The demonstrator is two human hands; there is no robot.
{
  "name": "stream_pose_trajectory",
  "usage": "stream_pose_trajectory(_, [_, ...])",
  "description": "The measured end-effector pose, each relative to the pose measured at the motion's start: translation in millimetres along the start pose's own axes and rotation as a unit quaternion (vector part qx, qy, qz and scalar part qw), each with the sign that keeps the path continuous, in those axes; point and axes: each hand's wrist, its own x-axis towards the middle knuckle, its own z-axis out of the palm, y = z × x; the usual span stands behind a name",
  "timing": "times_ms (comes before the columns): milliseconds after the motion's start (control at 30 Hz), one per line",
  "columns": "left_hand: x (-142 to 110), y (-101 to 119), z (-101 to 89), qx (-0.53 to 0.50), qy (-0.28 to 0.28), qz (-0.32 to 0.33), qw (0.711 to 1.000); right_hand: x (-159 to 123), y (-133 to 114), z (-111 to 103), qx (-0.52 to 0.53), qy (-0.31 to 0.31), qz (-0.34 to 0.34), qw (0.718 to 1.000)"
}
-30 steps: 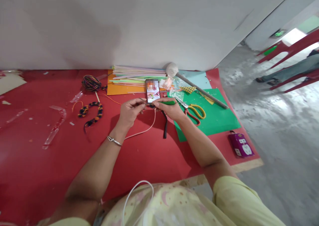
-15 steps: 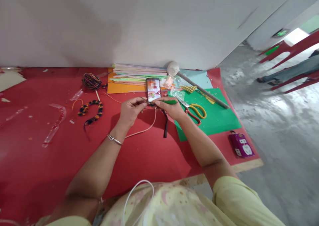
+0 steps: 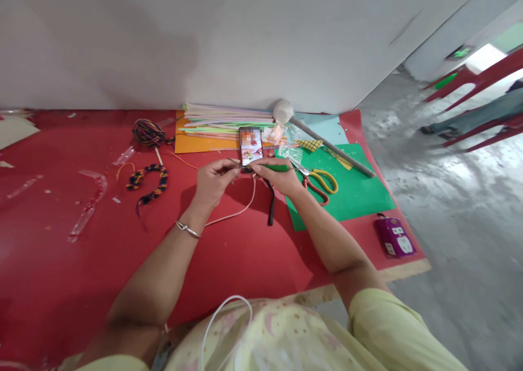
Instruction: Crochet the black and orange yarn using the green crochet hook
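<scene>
My right hand [image 3: 281,177] grips a green-handled crochet hook [image 3: 278,168], its tip hidden by the fingers. My left hand [image 3: 213,181] is in a pinch, holding a small dark piece of yarn work [image 3: 247,170] that reaches between the two hands; most of it is hidden. Just beyond the fingertips a phone [image 3: 250,145] shows a lit picture. An orange strand [image 3: 183,160] runs from near my left hand toward a ball of multicoloured yarn [image 3: 148,133]. Left of my hand, a curled dark-and-orange crocheted strip [image 3: 157,183] lies on the red table cover [image 3: 163,267].
Red-and-yellow-handled scissors [image 3: 322,183] lie on a green sheet [image 3: 351,202], close to my right wrist. Behind are pale pipe cleaners [image 3: 220,115] and a grey stick with a white ball [image 3: 283,111]. A purple box [image 3: 395,237] stands at the right edge; a pale cable [image 3: 232,215] crosses below my hands.
Both hands keep nearly the same place and hold. The whole view has shifted very slightly; the picture on the phone screen differs a little.
</scene>
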Motion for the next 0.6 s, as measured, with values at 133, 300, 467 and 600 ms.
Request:
stream_pose_trajectory(133, [0.5, -1.9, -0.3, 0.005, 0.008, 0.005, 1.0, -0.8, 0.5, -0.5, -0.032, -0.026, -0.048, 0.998])
stream_pose_trajectory(300, [0.6, -3.1, -0.5, 0.012, 0.006, 0.011, 1.0, -1.1, 3.0, -3.1, -0.028, -0.029, -0.044, 0.998])
stream_pose_trajectory(467, [1.2, -4.8, -1.6, 0.022, 0.008, 0.023, 0.999, -1.4, 1.3, -1.5, -0.043, -0.033, -0.057, 0.997])
stream_pose_trajectory(600, [1.1, -5.0, -1.8, 0.024, 0.006, 0.02, 0.999, -1.7, -0.3, -1.4, -0.044, -0.044, -0.058, 0.996])
